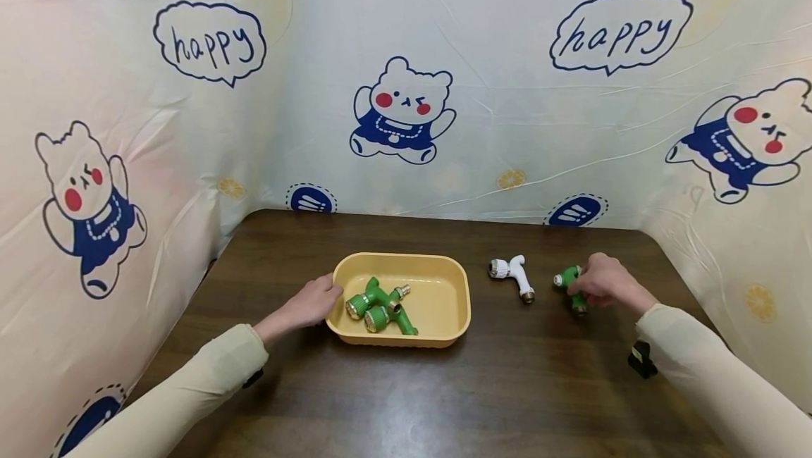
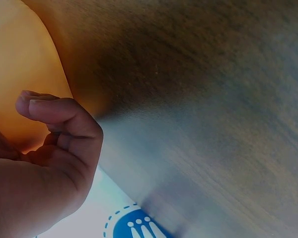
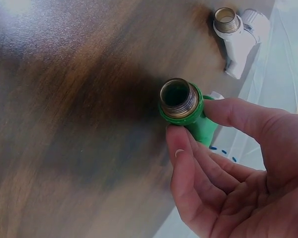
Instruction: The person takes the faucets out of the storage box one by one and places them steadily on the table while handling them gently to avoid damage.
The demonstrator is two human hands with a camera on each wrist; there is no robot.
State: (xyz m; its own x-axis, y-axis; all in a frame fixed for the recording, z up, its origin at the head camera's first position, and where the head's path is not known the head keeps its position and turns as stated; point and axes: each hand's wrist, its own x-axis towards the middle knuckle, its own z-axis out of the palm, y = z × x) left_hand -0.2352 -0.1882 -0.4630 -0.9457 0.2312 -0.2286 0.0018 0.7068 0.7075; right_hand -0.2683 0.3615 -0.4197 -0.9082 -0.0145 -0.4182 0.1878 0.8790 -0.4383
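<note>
My right hand (image 1: 605, 279) pinches a green faucet (image 1: 573, 277) between thumb and fingers at the right of the table. Its threaded metal end (image 3: 179, 98) faces the camera in the right wrist view. A white faucet (image 1: 517, 275) lies to the left of that hand. Around the left rim of a yellow plastic tray (image 1: 462, 303), my left hand (image 1: 315, 301) curls its fingers; the left wrist view shows them bent against the tray's wall (image 2: 35, 54). Inside the tray, in its left half, lie green faucets (image 1: 374, 296) with metal ends, partly overlapping.
The dark wooden table (image 1: 406, 401) ends at a cloth backdrop (image 1: 488, 134) with cartoon bears, which rises behind and on both sides. A small black device (image 1: 643, 359) sits under the right sleeve's cuff.
</note>
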